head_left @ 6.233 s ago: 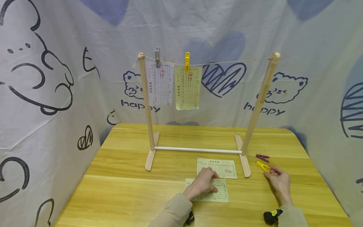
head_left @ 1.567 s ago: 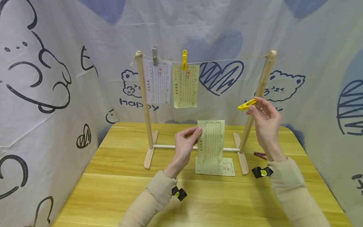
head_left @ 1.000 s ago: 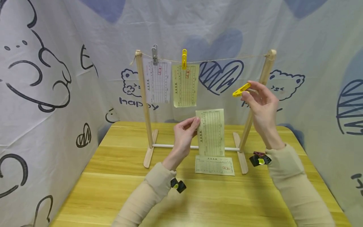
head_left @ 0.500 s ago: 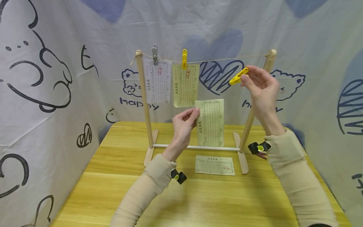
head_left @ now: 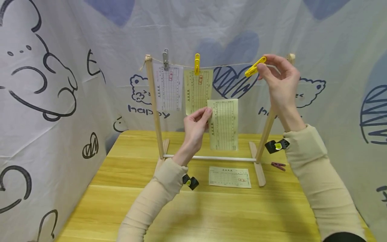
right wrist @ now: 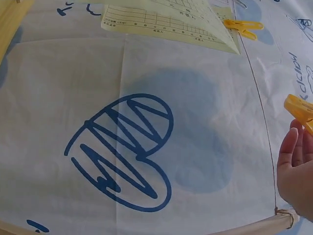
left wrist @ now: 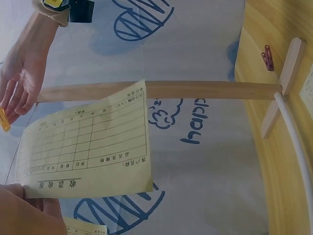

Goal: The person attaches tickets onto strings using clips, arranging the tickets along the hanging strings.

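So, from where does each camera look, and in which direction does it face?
Head: worn on the head, facing forward and down at rack and table; left hand, right hand and sleeves show.
Left wrist: on that wrist, facing the held paper, picture sideways; both hands show.
Right wrist: on that wrist, facing the curtain; right hand shows.
Both wrist views share the right hand's yellow peg.

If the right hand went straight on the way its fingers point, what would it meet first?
Probably the string: the right hand points leftward and away, and its yellow clip overlaps that line in the head view. Depth is unclear; if it missed, the printed cloth hangs behind.
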The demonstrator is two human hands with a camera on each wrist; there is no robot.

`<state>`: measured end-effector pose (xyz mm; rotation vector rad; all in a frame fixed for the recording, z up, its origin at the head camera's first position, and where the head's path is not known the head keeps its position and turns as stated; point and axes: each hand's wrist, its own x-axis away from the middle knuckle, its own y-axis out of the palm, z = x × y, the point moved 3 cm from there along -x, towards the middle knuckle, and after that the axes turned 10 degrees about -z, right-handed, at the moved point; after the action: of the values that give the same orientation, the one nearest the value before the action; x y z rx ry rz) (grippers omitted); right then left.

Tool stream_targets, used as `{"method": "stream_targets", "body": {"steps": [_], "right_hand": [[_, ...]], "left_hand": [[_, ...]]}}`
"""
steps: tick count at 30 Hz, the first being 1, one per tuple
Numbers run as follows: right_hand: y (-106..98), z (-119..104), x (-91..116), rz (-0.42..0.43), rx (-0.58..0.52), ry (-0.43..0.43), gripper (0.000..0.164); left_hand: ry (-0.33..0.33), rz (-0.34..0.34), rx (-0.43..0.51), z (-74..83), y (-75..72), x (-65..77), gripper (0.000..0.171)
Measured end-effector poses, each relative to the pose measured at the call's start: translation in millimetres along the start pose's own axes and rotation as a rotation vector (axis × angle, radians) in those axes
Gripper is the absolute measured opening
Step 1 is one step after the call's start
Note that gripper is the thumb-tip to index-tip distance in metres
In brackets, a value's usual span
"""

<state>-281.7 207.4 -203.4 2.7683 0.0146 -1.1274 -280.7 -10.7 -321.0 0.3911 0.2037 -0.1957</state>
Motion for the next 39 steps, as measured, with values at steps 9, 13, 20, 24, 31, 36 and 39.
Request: {"method": "stream_targets", "body": {"steps": [9,13,20,24,31,36,39], "right_hand": [[5,-4,-15,0.007,-0.043,-0.005,0.027],[9,-5,-20,0.004,-0.081,-0.006,0.028],[17,-7,-28,-0.02,-0.054,-0.076,0.027],[21,-8,-33,-0.01,-0.055,-0.085,0.026],[26,-7,-42,-0.002,-0.074,-0.003,0.028],[29,-4,-47,-0.003,-0.064,0.009,0.026],[30,-3,-49,0.001,-0.05,0.003,0.025]], "left_hand": [[0.026,0.002,-0.029,9.6,3.8,-8.8,0.028],[0.032,0.011,-0.037,12.1,5.6,-13.9,0.029],[0.045,0.025,-0.052,17.0,10.1,-20.8,0.03],[0.058,0.015,-0.051,19.6,12.3,-24.0,0.03],[0.058,0.022,-0.067,21.5,14.3,-27.8,0.03],[0.071,0.049,-0.085,23.3,17.1,-31.5,0.029],[0.077,0.057,-0.088,25.1,19.7,-33.6,0.029]]}}
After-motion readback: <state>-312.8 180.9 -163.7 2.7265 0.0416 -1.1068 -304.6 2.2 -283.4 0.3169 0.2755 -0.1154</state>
